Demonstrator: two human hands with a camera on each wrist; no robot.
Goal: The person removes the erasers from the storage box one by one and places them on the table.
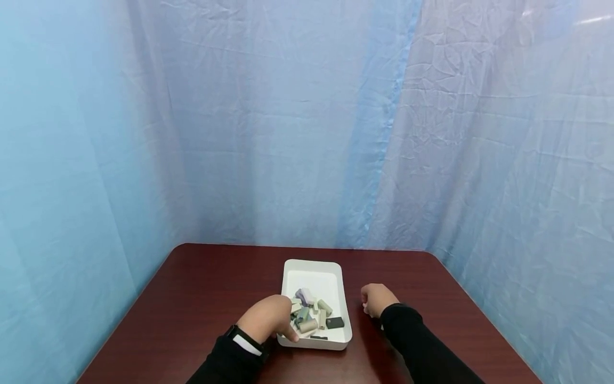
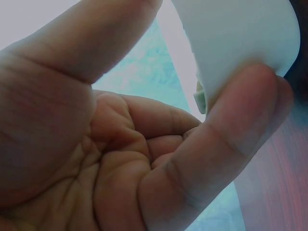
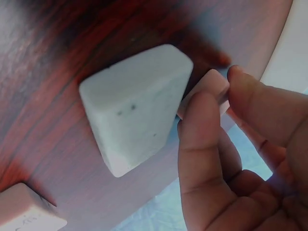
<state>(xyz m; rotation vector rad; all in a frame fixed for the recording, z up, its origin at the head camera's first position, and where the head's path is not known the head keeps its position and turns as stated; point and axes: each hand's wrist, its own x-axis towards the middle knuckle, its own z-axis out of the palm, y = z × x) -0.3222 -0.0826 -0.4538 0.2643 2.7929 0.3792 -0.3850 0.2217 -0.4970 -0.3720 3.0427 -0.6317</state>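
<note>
Reaching over a dark red-brown wood-grain counter [image 1: 225,272], a person's two hands work at lower centre of the frame. The left hand [image 1: 268,316] holds the lower-left rim of a white rectangular tray [image 1: 318,280], its grip bent about the wall, probably to keep the tray from sliding. Inside, pale green, cream and lilac pieces [image 1: 308,326] lie jumbled toward the tray's lower left, with a dark grey block [image 1: 334,322] at its lower right. Right of the tray, the right hand [image 1: 377,298] has a narrow grip: in the right wrist view, thumb and finger pinch a small pinkish block [image 3: 214,79] by its sides, likely because it is too little for the whole hand. Just beside it, at that view's centre, sits a larger white angular block [image 3: 137,115]; another pale pinkish block [image 3: 24,211] shows at lower left.
</note>
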